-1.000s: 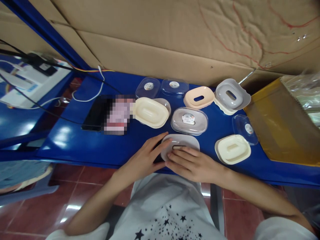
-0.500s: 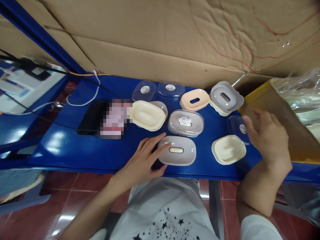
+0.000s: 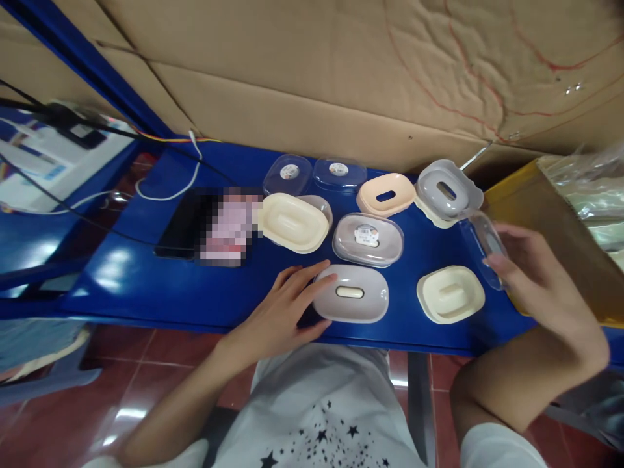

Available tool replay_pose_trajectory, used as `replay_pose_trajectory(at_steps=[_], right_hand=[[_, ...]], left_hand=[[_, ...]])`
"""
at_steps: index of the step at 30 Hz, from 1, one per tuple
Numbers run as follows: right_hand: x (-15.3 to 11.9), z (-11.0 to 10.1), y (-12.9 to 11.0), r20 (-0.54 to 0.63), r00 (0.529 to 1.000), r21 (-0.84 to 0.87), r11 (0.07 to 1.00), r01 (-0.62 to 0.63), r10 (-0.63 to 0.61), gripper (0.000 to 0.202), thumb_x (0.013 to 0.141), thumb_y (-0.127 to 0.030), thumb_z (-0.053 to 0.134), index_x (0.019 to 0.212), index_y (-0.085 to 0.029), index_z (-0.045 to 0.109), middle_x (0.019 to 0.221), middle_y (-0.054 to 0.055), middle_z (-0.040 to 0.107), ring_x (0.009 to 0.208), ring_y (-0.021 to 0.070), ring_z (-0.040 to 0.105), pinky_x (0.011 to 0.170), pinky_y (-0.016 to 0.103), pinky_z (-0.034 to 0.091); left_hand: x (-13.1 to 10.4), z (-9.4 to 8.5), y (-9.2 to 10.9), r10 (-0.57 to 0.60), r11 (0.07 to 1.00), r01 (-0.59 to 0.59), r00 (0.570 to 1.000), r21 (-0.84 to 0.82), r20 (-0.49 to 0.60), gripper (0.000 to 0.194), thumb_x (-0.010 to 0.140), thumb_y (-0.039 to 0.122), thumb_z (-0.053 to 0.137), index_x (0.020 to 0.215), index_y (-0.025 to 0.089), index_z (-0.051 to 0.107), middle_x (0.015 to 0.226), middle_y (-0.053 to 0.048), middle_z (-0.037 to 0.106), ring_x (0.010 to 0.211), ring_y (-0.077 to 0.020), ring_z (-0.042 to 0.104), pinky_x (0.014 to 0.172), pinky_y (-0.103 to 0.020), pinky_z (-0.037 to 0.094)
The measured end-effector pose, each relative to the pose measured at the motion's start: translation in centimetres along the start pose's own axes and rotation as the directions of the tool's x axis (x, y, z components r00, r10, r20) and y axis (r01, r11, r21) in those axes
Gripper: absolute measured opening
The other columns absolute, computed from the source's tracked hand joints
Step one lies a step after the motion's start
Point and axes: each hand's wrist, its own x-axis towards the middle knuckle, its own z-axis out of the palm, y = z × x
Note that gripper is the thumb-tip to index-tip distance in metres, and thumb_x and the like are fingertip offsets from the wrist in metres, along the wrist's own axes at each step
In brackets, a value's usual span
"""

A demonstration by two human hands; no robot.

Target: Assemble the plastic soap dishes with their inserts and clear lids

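Head view: the left hand (image 3: 290,302) is at the left end of a grey oval dish (image 3: 351,311) near the front edge of the blue bench (image 3: 214,292). Its grip is loosely open, fingers spread, index fingertip on the dish's top and thumb by the lower left corner, so it's touching the thing without being wrapped round it. There's a cream bar showing in the dish's slot.

Right hand (image 3: 541,276) is over at the right side, grip closed on a clear lid (image 3: 480,244), thumb on the near side. The lid is tilted up; can't tell if its far end touches the wavy grey tray (image 3: 435,198) behind it. That tray sits on a cream one, next to a peach dish (image 3: 400,190).

Just beyond the grey dish there's a lidded dish (image 3: 348,246) with a label. A cream dish (image 3: 451,307) lies between the hands, closer to the right one. Left of the lidded dish, another cream piece (image 3: 292,224) sits partly over a greyish one, with two clear labelled lids (image 3: 302,174) behind.
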Motion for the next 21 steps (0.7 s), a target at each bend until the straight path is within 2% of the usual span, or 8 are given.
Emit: replay_pose_trajectory(at_steps=[2, 3, 4, 7, 9, 12, 16, 21], right_hand=[[-0.8, 1.1, -2.3, 0.065, 0.977, 0.174, 0.966, 0.191, -0.205, 0.058, 0.102, -0.055, 0.07, 0.153, -0.033, 0.054, 0.168, 0.017, 0.05, 0.153, 0.035, 0.054, 0.109, 0.052, 0.059], [-1.2, 2.1, -3.5, 0.109, 0.939, 0.203, 0.932, 0.299, -0.325, 0.062, 0.099, -0.051, 0.075, 0.154, -0.032, 0.053, 0.171, 0.016, 0.047, 0.158, 0.0375, 0.048, 0.118, 0.057, 0.052], [-1.5, 3.4, -4.8, 0.172, 0.886, 0.203, 0.896, 0.395, -0.43, 0.064, 0.097, -0.049, 0.079, 0.153, -0.031, 0.054, 0.169, 0.016, 0.049, 0.156, 0.0387, 0.049, 0.121, 0.06, 0.049], [-2.4, 7.7, -8.0, 0.285, 0.704, 0.207, 0.759, 0.617, -0.65, 0.058, 0.099, -0.043, 0.077, 0.149, -0.025, 0.058, 0.161, 0.016, 0.058, 0.145, 0.035, 0.058, 0.114, 0.055, 0.056], [-2.7, 10.0, -8.9, 0.302, 0.647, 0.142, 0.704, 0.696, -0.7, 0.05, 0.101, -0.04, 0.075, 0.146, -0.021, 0.062, 0.157, 0.018, 0.062, 0.141, 0.0341, 0.061, 0.112, 0.053, 0.055], [-2.9, 11.5, -8.8, 0.316, 0.622, 0.106, 0.679, 0.727, -0.716, 0.048, 0.103, -0.04, 0.072, 0.145, -0.018, 0.065, 0.155, 0.018, 0.064, 0.142, 0.0338, 0.059, 0.117, 0.054, 0.052], [-2.9, 11.8, -8.2, 0.315, 0.598, 0.111, 0.654, 0.748, -0.737, 0.048, 0.104, -0.039, 0.07, 0.147, -0.019, 0.064, 0.154, 0.015, 0.066, 0.146, 0.032, 0.056, 0.126, 0.056, 0.046], [-3.1, 12.2, -8.3, 0.312, 0.567, 0.112, 0.622, 0.775, -0.762, 0.047, 0.104, -0.037, 0.069, 0.148, -0.02, 0.064, 0.155, 0.013, 0.066, 0.149, 0.0298, 0.056, 0.13, 0.058, 0.042]], left_hand=[[0.0, 0.0, -0.1, -0.034, 0.997, 0.035, 0.999, -0.069, 0.015, 0.082, 0.102, 0.029, 0.074, 0.17, 0.028, 0.028, 0.173, -0.017, 0.044, 0.156, -0.0343, 0.048, 0.128, -0.06, 0.039], [-0.1, -0.1, -0.1, -0.058, 0.993, 0.059, 0.998, -0.103, 0.02, 0.086, 0.1, 0.029, 0.076, 0.171, 0.029, 0.026, 0.173, -0.016, 0.045, 0.155, -0.034, 0.049, 0.128, -0.06, 0.04], [-0.1, -0.1, -0.2, -0.085, 0.987, 0.087, 0.996, -0.134, 0.022, 0.09, 0.098, 0.029, 0.078, 0.171, 0.03, 0.025, 0.172, -0.015, 0.046, 0.155, -0.034, 0.05, 0.127, -0.06, 0.041], [-0.2, 0.0, -0.4, -0.149, 0.969, 0.15, 0.989, -0.194, 0.019, 0.098, 0.093, 0.034, 0.085, 0.171, 0.034, 0.025, 0.171, -0.012, 0.049, 0.153, -0.0356, 0.051, 0.124, -0.061, 0.046], [-0.4, 0.1, -0.5, -0.16, 0.965, 0.159, 0.987, -0.208, 0.015, 0.1, 0.093, 0.037, 0.086, 0.171, 0.037, 0.024, 0.17, -0.011, 0.05, 0.153, -0.0366, 0.05, 0.123, -0.062, 0.047], [-0.5, 0.2, -0.6, -0.143, 0.967, 0.145, 0.989, -0.208, 0.024, 0.1, 0.094, 0.039, 0.086, 0.172, 0.038, 0.024, 0.17, -0.011, 0.049, 0.154, -0.0365, 0.049, 0.124, -0.062, 0.048], [-0.5, 0.0, -0.6, -0.113, 0.975, 0.119, 0.993, -0.186, 0.044, 0.094, 0.097, 0.037, 0.083, 0.172, 0.038, 0.026, 0.177, -0.011, 0.039, 0.16, -0.0351, 0.042, 0.127, -0.06, 0.045], [-0.3, -0.2, -0.5, -0.11, 0.982, 0.119, 0.992, -0.147, 0.067, 0.087, 0.1, 0.038, 0.08, 0.171, 0.037, 0.032, 0.172, -0.009, 0.046, 0.157, -0.0331, 0.047, 0.127, -0.057, 0.045]])
